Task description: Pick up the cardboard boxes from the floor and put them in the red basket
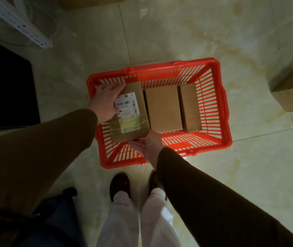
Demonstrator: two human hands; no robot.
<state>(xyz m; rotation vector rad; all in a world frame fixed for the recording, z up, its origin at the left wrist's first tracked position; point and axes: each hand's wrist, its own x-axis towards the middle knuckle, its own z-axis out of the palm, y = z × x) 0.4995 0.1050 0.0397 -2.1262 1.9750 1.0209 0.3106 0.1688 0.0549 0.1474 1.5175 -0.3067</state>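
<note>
A red basket [220,111] stands on the tiled floor in front of my feet. Two plain cardboard boxes [163,109] [190,107] lie inside it, side by side at the middle and right. A third cardboard box with a white shipping label [133,125] is over the basket's left part. My left hand [104,102] grips its far left edge, and my right hand [147,145] supports its near edge from below, palm up. Whether the labelled box rests on the basket's bottom cannot be told.
More cardboard boxes [292,90] sit on the floor at the right edge. A white power strip [22,25] lies at the upper left beside a black panel [4,86]. My shoes [120,184] stand just before the basket. A dark bag [56,220] is at my lower left.
</note>
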